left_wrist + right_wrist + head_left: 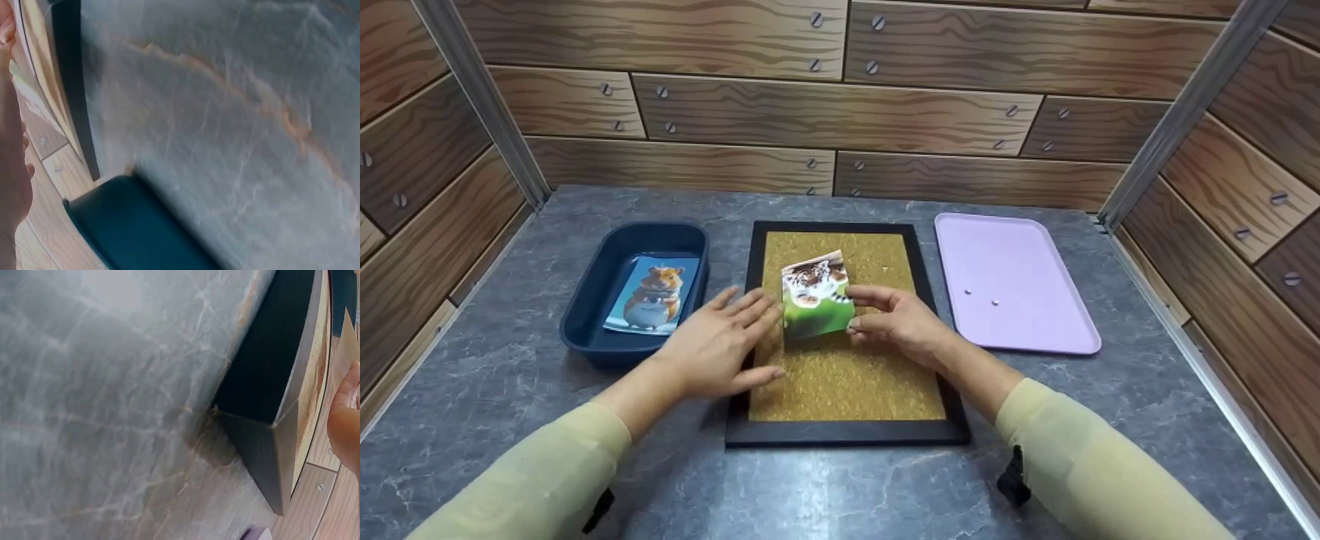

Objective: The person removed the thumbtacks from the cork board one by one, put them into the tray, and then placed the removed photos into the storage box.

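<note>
My right hand (904, 322) pinches the right edge of a picture card (816, 311), printed in brown, white and green, between thumb and fingers. The card is tilted over a black-framed cork board (847, 390). In the right wrist view part of that hand (346, 419) shows at the right edge with the card's pale back. Fingers spread and straight, my left hand (724, 345) reaches over the board's left side, its fingertips close to the card's left edge; whether they touch it I cannot tell. Only a strip of the left hand (11, 152) shows in its wrist view.
Left of the board stands a dark blue tub (585, 315) with a hamster picture card (652, 296) in it. To the right lies a lilac tray (1020, 262) bearing two small shiny pieces (995, 303). Wood-patterned walls (735, 105) enclose the grey marbled table (840, 487).
</note>
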Tool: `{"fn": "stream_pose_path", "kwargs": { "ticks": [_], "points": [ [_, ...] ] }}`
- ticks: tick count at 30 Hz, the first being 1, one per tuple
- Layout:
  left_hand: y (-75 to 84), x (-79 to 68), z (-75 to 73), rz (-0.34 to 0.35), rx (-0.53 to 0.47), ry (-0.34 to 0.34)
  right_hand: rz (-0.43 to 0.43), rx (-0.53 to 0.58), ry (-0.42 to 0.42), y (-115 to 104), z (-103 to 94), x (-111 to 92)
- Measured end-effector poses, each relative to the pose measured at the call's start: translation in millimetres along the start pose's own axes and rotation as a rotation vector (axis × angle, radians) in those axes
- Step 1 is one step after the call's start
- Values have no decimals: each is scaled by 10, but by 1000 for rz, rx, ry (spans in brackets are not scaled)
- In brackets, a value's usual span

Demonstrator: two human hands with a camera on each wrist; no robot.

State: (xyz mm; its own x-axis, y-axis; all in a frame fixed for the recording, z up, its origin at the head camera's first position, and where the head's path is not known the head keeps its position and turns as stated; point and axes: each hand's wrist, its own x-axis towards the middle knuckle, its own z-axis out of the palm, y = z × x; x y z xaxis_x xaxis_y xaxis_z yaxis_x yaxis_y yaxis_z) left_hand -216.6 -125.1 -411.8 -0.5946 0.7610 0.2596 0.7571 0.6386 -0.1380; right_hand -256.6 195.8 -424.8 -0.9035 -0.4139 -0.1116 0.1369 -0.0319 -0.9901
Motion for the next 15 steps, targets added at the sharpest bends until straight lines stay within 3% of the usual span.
{"fn": "stream_pose_path", "kwargs": {
  "ticks": [15],
  "points": [
    [-267, -189, -351, -124, 10, 8, -37, -31, 28, -55, 82, 27]
  ]
}}
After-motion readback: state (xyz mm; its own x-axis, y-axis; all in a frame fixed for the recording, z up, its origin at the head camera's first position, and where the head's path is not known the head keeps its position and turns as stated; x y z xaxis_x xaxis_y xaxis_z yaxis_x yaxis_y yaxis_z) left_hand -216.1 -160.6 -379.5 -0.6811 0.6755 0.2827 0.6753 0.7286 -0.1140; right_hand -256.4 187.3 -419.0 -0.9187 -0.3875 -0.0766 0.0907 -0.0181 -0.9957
